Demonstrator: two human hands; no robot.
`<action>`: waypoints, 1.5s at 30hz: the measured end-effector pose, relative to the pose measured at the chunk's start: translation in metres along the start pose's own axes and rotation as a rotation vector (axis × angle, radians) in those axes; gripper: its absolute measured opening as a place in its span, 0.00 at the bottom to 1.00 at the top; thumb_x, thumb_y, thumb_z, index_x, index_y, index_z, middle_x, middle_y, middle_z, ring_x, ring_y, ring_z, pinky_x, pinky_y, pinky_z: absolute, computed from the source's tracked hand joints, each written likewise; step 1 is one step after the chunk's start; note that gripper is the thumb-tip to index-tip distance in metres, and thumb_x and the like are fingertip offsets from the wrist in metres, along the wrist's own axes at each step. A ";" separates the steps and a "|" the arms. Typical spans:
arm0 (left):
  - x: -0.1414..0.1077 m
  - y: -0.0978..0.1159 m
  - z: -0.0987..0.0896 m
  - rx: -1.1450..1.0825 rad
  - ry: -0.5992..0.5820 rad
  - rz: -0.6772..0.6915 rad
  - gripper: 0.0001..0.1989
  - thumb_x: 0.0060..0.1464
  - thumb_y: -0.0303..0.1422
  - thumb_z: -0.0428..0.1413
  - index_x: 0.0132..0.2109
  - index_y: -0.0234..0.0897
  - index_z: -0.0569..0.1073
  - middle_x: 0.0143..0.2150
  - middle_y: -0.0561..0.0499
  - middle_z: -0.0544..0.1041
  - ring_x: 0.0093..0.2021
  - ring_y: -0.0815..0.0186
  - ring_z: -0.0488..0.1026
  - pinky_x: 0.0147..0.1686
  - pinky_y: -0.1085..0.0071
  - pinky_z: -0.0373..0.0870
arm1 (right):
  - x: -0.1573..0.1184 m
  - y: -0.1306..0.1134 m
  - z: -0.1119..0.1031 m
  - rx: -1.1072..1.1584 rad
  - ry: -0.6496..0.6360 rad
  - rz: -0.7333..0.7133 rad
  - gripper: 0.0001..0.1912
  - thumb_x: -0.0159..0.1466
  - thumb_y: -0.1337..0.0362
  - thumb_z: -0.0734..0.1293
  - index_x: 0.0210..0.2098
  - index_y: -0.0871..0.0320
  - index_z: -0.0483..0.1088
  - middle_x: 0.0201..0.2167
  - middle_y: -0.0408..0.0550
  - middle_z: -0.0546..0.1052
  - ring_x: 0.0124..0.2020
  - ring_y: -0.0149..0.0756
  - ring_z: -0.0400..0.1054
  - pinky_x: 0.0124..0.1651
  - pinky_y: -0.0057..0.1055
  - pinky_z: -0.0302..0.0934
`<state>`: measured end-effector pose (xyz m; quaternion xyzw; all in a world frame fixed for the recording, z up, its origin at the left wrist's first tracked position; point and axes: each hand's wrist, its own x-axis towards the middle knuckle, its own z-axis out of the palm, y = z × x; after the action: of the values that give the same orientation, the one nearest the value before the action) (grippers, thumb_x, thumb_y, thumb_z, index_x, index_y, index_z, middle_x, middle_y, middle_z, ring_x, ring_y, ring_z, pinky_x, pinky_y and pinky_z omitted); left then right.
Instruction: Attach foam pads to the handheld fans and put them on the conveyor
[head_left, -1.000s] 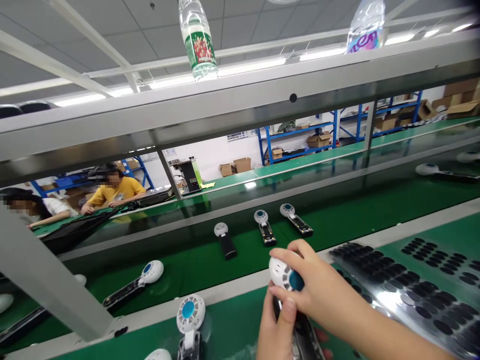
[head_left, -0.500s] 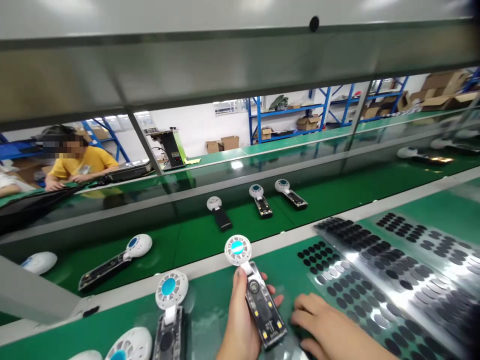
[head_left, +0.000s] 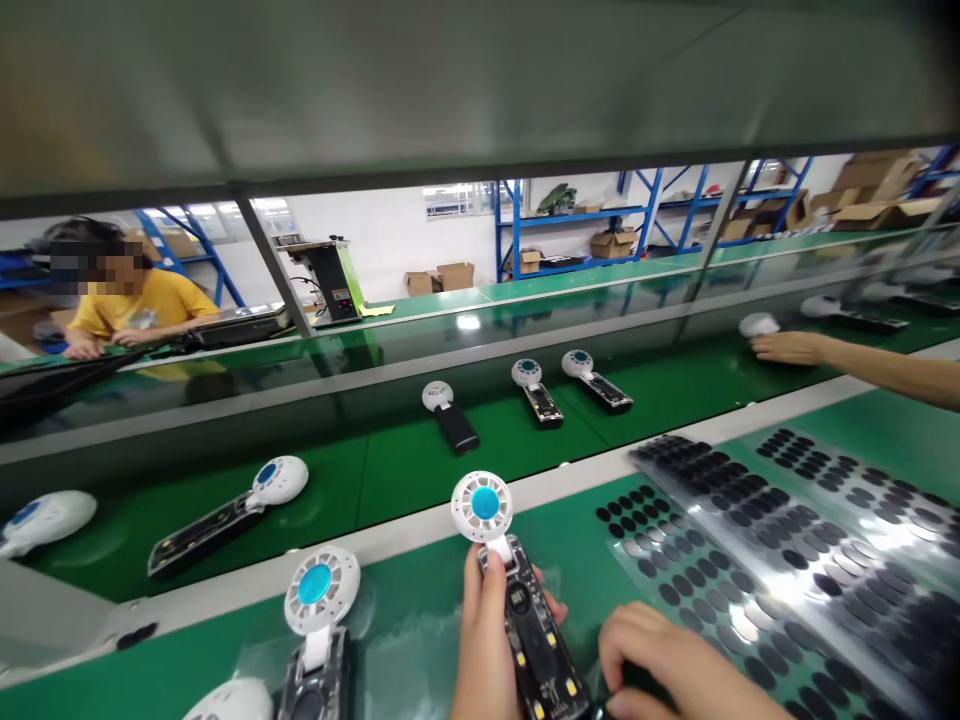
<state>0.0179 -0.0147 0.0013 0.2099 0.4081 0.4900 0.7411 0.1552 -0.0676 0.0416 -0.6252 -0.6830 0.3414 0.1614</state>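
My left hand (head_left: 486, 635) is wrapped round a device (head_left: 536, 640) with a clear-and-black handle and a white round head bearing a blue disc. The head points away from me, and small yellow lights or parts dot the handle. Just right of the handle's lower end, my right hand (head_left: 660, 655) has its fingers curled down; what they hold, if anything, is hidden. To the left, a similar device (head_left: 319, 640) lies on the green table, with another white head (head_left: 232, 702) at the bottom edge. Sheets of black round stickers (head_left: 697, 580) spread out on the right.
Beyond the pale rail (head_left: 420, 528), a green conveyor (head_left: 375, 465) carries several similar devices. Another person's hand (head_left: 791, 348) touches a white head at the right. A person in yellow (head_left: 150, 300) sits at the far left. A metal beam (head_left: 480, 90) crosses overhead.
The view has shifted a little. Another person's arm has come in from the right over the conveyor. My hands and the held device sit slightly lower, and the middle conveyor devices appear further right.
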 end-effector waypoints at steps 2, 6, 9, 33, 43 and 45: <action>0.001 -0.002 -0.002 0.033 0.018 -0.010 0.20 0.49 0.47 0.52 0.46 0.43 0.60 0.28 0.54 0.75 0.29 0.63 0.74 0.36 0.64 0.68 | 0.008 -0.009 -0.012 0.123 0.011 0.040 0.08 0.53 0.74 0.61 0.24 0.55 0.64 0.42 0.43 0.69 0.47 0.33 0.62 0.50 0.27 0.54; 0.007 -0.008 -0.010 0.131 0.084 0.094 0.29 0.46 0.50 0.52 0.51 0.39 0.63 0.48 0.44 0.73 0.52 0.55 0.66 0.50 0.63 0.61 | 0.031 -0.029 -0.024 0.224 -0.033 -0.004 0.05 0.57 0.69 0.60 0.25 0.54 0.63 0.55 0.40 0.58 0.54 0.35 0.56 0.55 0.31 0.50; 0.011 -0.012 -0.016 0.189 0.110 0.112 0.31 0.46 0.51 0.51 0.54 0.37 0.64 0.56 0.43 0.66 0.57 0.53 0.59 0.56 0.62 0.53 | 0.043 -0.035 -0.023 0.191 -0.072 -0.072 0.06 0.57 0.71 0.58 0.25 0.55 0.61 0.50 0.39 0.61 0.48 0.34 0.61 0.50 0.30 0.54; 0.011 -0.014 -0.017 0.195 0.203 0.037 0.29 0.46 0.48 0.52 0.53 0.39 0.65 0.54 0.45 0.69 0.59 0.52 0.56 0.57 0.59 0.50 | 0.055 -0.020 -0.002 -0.343 0.015 -0.256 0.10 0.53 0.73 0.59 0.33 0.57 0.67 0.38 0.49 0.67 0.23 0.28 0.60 0.24 0.26 0.50; 0.008 -0.011 -0.017 0.292 0.183 0.126 0.29 0.48 0.50 0.50 0.53 0.38 0.66 0.52 0.44 0.71 0.57 0.52 0.60 0.56 0.59 0.54 | 0.057 -0.023 0.000 -0.394 0.058 -0.265 0.07 0.52 0.71 0.61 0.29 0.56 0.69 0.36 0.47 0.69 0.20 0.26 0.57 0.23 0.24 0.47; 0.007 -0.009 -0.014 0.328 0.204 0.097 0.31 0.48 0.51 0.48 0.54 0.37 0.64 0.54 0.44 0.69 0.59 0.51 0.57 0.57 0.58 0.50 | 0.059 -0.025 -0.002 -0.408 0.012 -0.240 0.07 0.52 0.70 0.62 0.29 0.56 0.70 0.36 0.47 0.69 0.20 0.25 0.57 0.22 0.24 0.47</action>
<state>0.0127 -0.0135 -0.0164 0.2964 0.5449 0.4709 0.6273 0.1278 -0.0102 0.0477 -0.5613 -0.8063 0.1710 0.0750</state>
